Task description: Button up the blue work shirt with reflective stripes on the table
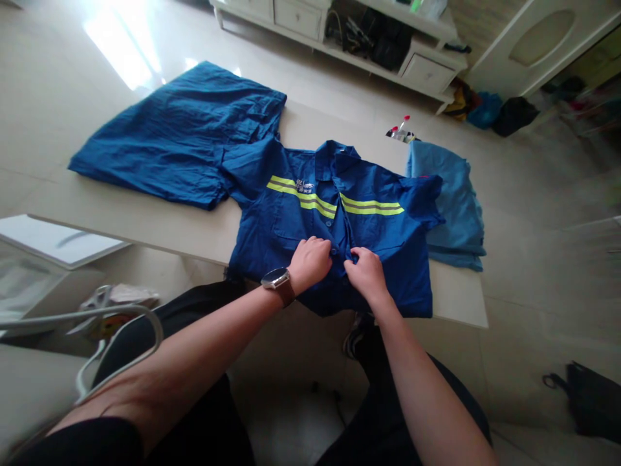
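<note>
On the counter (145,220) we see a big dark blue cloth (184,136) spread out far on the left. A light blue pile (456,200) lies on the right. Small bottles (400,129) stand at the far edge. The blue shirt (334,226) with yellow stripes lies flat in the middle, near us, its sleeve over the pile. Our left hand (310,259) and right hand (366,272) sit close together low on its front. Each grip is narrow, pinching the shirt's middle edge.
</note>
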`<state>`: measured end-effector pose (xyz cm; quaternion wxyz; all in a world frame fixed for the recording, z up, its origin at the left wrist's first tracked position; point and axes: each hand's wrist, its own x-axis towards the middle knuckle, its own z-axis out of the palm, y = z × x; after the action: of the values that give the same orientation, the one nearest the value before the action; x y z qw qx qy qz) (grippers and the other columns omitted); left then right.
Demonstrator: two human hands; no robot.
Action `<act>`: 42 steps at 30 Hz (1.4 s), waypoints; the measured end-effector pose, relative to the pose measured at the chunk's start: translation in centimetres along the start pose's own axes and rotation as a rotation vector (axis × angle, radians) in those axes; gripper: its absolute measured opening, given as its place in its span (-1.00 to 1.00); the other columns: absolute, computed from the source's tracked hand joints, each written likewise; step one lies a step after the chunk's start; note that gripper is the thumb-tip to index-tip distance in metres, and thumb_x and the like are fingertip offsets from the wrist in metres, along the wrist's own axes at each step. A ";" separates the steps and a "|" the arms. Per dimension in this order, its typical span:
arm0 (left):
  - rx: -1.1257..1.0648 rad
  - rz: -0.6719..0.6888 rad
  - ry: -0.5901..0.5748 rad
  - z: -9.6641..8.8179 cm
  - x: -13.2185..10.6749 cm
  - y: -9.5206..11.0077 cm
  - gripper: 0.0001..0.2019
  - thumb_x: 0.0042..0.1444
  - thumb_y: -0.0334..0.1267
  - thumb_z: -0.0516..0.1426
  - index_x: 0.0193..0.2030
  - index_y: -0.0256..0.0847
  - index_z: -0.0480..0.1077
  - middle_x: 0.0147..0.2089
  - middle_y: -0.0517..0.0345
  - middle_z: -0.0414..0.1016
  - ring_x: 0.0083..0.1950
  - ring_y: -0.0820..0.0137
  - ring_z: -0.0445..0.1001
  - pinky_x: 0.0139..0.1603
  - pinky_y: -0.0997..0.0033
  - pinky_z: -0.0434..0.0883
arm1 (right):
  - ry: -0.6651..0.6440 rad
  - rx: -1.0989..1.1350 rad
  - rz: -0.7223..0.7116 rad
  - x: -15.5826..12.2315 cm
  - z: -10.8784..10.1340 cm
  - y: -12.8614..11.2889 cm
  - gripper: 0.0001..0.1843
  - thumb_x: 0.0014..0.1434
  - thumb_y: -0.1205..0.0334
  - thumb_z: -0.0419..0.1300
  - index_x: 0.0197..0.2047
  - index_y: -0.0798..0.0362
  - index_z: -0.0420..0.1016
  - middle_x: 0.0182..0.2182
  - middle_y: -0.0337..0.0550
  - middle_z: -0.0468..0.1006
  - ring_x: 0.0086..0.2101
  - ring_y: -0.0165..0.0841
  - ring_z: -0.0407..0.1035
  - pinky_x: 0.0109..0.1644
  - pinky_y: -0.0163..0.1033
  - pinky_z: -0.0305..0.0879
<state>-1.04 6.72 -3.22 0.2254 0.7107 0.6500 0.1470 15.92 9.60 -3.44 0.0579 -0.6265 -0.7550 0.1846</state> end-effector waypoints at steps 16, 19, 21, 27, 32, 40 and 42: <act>-0.026 -0.079 -0.082 3.0 1.0 0.2 -0.80 0.33 -0.34 0.14 0.06 -0.26 0.44 0.05 -0.07 0.62 0.07 0.17 0.59 0.00 0.28 0.44 | -0.030 0.117 -0.105 -0.8 -1.0 -0.2 -0.63 0.05 0.34 0.18 -0.09 0.06 0.69 -0.16 0.03 0.73 -0.18 -0.13 0.58 -0.05 -0.16 0.40; -0.050 -0.091 -0.048 3.3 1.1 0.2 -0.86 0.35 -0.34 0.10 -0.01 -0.22 0.45 0.03 -0.03 0.61 0.03 0.20 0.58 -0.02 0.29 0.44 | -0.024 0.128 -0.101 -0.9 -1.2 0.0 -0.60 0.04 0.33 0.19 -0.06 0.07 0.70 -0.17 0.05 0.73 -0.19 -0.13 0.58 -0.05 -0.15 0.41; -0.077 -0.088 -0.006 3.2 1.1 0.4 -0.86 0.35 -0.34 0.09 -0.03 -0.19 0.45 0.01 0.00 0.61 0.01 0.22 0.58 -0.03 0.29 0.44 | -0.027 0.158 -0.097 -1.0 -1.4 0.0 -0.57 0.03 0.32 0.19 -0.03 0.07 0.70 -0.20 0.03 0.73 -0.23 -0.15 0.57 -0.06 -0.15 0.42; -0.189 -0.007 0.107 1.9 0.9 1.2 -0.83 0.29 -0.42 0.12 -0.06 -0.18 0.49 -0.08 0.06 0.63 -0.04 0.26 0.57 0.01 0.30 0.44 | 0.017 0.270 -0.094 -1.1 -1.8 -0.3 -0.54 0.04 0.29 0.19 -0.01 0.11 0.71 -0.23 0.01 0.73 -0.25 -0.16 0.57 -0.05 -0.14 0.46; -0.315 -0.006 0.152 1.4 0.9 1.3 -0.80 0.21 -0.50 0.13 -0.17 -0.19 0.54 -0.20 0.09 0.64 -0.17 0.32 0.57 -0.07 0.35 0.45 | 0.077 0.321 -0.121 -1.1 -1.7 -0.5 -0.53 0.02 0.28 0.19 -0.01 0.12 0.71 -0.17 0.03 0.74 -0.22 -0.16 0.58 0.00 -0.10 0.49; -0.719 -0.179 0.206 0.8 1.4 1.6 -0.80 0.08 -0.59 0.18 -0.32 -0.26 0.58 -0.37 0.14 0.63 -0.32 0.44 0.57 -0.24 0.52 0.45 | 0.119 0.327 -0.195 -1.1 -2.0 -0.8 -0.64 0.15 0.16 0.19 -0.07 0.09 0.71 -0.12 0.05 0.74 -0.17 -0.14 0.60 0.06 -0.08 0.49; -0.766 -0.195 0.211 0.6 1.2 1.8 -0.81 0.07 -0.59 0.18 -0.33 -0.27 0.58 -0.38 0.14 0.63 -0.32 0.45 0.57 -0.26 0.54 0.44 | 0.118 0.340 -0.204 -1.0 -2.2 -0.8 -0.64 0.26 0.13 0.12 -0.10 0.07 0.71 -0.10 0.05 0.74 -0.13 -0.15 0.61 0.07 -0.09 0.47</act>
<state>0.91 7.77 -2.91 0.4186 0.4916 0.6320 0.4286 16.13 9.02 -0.96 0.2253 -0.5378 -0.7678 0.2657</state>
